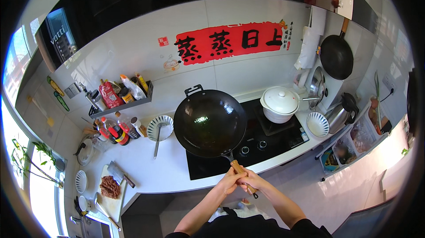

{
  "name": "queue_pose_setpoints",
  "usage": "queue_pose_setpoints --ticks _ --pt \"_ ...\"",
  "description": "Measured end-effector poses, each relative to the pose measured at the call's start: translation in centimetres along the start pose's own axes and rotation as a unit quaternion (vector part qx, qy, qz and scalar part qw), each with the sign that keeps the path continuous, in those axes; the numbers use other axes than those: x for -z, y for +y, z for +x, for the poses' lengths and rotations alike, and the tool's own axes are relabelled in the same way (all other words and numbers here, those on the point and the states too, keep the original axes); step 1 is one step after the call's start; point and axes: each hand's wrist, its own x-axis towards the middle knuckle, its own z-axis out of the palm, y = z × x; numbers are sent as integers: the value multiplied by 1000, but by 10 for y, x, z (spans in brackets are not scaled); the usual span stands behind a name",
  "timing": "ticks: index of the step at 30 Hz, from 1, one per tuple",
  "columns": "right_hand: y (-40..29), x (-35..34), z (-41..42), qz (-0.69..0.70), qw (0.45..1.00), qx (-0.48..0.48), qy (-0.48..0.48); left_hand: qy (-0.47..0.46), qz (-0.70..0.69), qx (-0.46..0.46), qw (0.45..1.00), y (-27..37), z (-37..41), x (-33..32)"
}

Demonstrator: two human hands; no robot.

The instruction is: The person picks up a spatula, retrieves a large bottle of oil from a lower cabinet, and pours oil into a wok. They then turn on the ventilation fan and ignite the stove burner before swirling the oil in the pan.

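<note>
Both of my hands are wrapped around the wooden handle [237, 166] of a large black wok [209, 122]. My left hand [229, 181] grips it from the left, and my right hand [253, 179] closes on it from the right, fingers overlapping. The wok sits over the left part of a black glass cooktop [212, 169], its inside glossy, with a bright reflection near the middle. A small hook-like bracket [193, 90] shows at its far rim. The burner below the wok is hidden.
A white lidded pot [280, 105] stands on the right burner. Left of the wok lies a striped bowl [165, 124] holding a metal spoon [157, 143]. Minced meat [110, 187] and a cleaver [117, 171] rest on a cutting board [117, 208]. Sauce bottles [114, 131] line the wall.
</note>
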Motion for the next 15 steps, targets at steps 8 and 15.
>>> queue_pose_setpoints --ticks 8,15 --pt "-22 -11 40 116 991 -39 -45 80 6 21 997 53 -7 -3" --pt "-70 -22 43 91 992 -89 -7 -23 -106 34 993 80 -14 -12"
